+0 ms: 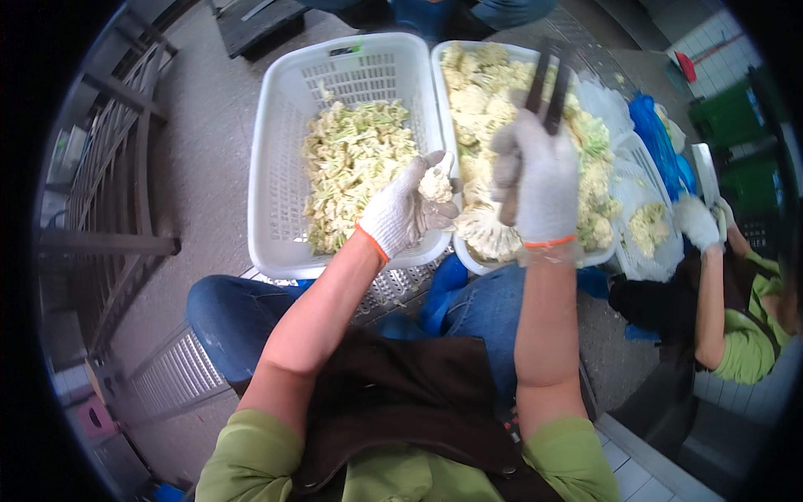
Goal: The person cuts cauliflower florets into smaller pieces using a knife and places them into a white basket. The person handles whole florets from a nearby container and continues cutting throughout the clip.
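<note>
In a white knit glove with an orange cuff, my left hand holds a small cauliflower floret, stem upward, over the near right side of a white plastic basket. Cut cauliflower pieces fill that basket's lower part. My gloved right hand, blurred by motion, grips a dark narrow tool that appears as two parallel bars; its exact kind is unclear. This hand is above a second white basket, heaped with cauliflower heads. A large cut cauliflower piece lies near its front rim.
To the right, a co-worker's gloved hand is beside a broad-bladed knife. Another white basket there holds plastic and cauliflower. A metal rack stands left. Another person's legs are beyond the baskets.
</note>
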Demonstrator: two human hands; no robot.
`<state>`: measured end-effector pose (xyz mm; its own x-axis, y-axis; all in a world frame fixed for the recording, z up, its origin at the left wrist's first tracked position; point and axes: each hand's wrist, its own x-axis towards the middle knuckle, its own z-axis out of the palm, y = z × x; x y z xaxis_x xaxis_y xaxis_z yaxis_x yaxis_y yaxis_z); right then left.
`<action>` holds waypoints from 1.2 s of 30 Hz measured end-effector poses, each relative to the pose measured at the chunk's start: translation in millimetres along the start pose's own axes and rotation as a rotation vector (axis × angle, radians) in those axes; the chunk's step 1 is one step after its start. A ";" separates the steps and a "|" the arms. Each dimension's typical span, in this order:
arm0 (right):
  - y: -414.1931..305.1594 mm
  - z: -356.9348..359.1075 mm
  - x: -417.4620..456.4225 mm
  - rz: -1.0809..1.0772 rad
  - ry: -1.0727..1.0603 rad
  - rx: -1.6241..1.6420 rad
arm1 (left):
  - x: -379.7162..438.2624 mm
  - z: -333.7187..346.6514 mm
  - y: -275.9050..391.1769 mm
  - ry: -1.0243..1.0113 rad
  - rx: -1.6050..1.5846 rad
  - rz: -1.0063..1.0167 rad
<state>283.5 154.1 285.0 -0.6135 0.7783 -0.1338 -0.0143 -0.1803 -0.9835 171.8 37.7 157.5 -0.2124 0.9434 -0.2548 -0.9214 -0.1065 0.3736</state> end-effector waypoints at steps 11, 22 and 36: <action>16.9 29.3 -13.9 0.248 -0.373 -0.292 | -74.8 29.1 28.0 0.210 1.016 0.445; 60.4 30.0 -28.7 0.034 -0.517 -0.260 | -86.1 11.4 32.3 0.077 0.292 0.427; 70.4 37.0 -36.8 -0.276 -0.535 -0.453 | -89.9 12.0 35.1 0.230 0.328 0.353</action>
<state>275.9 90.5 225.2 -0.9362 0.3401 0.0888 0.0321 0.3343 -0.9419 162.4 -47.1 204.2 -0.5910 0.7706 -0.2385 -0.6386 -0.2662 0.7220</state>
